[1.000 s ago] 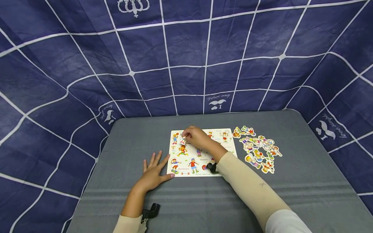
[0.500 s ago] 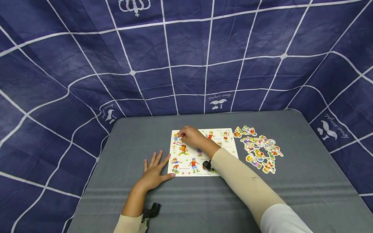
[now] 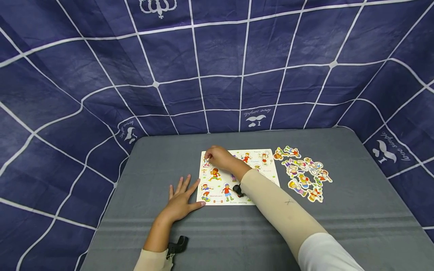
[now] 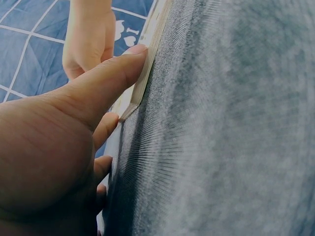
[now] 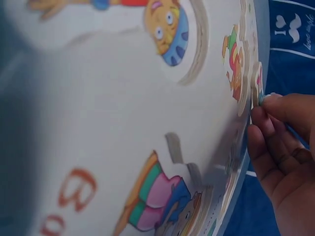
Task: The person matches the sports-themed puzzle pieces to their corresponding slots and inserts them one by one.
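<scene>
A cream wooden puzzle board (image 3: 213,181) with cartoon sports figures in cut-out recesses lies on the grey table. My left hand (image 3: 179,205) is spread flat beside its left side, the thumb on the front left corner and a fingertip at the left edge. At the board's far left corner, my right hand (image 3: 219,157) pinches a flat wooden puzzle piece (image 5: 257,83) between thumb and fingers. That piece overlaps the basketball figure's place in the head view, and its upper part is hidden by the fingers. The right wrist view shows it standing slightly proud of the board (image 5: 98,108).
Several loose puzzle pieces (image 3: 304,179) are clustered on the table right of the board, with a couple more (image 3: 286,152) near its far right corner. A blue cloth (image 3: 220,94) with white lines hangs around the table's back and sides.
My right hand has moved left with the puzzle piece, from beside the basketball figure to over it at the board's far left corner. My left hand stays in place.
</scene>
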A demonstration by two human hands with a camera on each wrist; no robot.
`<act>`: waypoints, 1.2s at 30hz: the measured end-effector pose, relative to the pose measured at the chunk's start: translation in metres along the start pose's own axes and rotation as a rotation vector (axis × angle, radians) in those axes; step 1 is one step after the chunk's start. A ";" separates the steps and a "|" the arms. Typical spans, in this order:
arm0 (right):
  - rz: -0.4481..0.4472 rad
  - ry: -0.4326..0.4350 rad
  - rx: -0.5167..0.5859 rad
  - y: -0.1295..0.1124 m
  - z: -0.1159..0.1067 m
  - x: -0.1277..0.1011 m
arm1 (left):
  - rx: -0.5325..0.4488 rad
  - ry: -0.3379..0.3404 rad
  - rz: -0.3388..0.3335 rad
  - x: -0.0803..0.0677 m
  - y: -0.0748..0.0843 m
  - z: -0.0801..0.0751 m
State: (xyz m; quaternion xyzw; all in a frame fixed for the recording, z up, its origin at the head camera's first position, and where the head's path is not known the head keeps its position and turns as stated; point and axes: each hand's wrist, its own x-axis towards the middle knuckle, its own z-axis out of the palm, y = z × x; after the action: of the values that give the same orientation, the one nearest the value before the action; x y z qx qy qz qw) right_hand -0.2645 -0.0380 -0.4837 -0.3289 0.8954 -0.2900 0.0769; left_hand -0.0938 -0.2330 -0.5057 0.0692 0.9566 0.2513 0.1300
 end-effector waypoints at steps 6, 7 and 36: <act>-0.003 -0.006 0.000 0.000 0.002 0.004 | -0.008 0.003 -0.003 -0.001 0.000 0.000; 0.003 -0.008 0.006 0.000 0.002 0.004 | -0.010 0.002 -0.003 0.000 0.000 0.000; 0.131 0.020 0.063 -0.003 0.013 0.007 | 0.005 0.001 -0.010 0.001 0.000 0.002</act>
State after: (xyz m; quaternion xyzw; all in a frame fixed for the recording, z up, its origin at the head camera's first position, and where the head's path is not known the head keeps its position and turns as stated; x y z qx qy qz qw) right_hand -0.2640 -0.0505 -0.4925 -0.2644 0.9061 -0.3158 0.0973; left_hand -0.0945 -0.2318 -0.5082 0.0647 0.9577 0.2482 0.1304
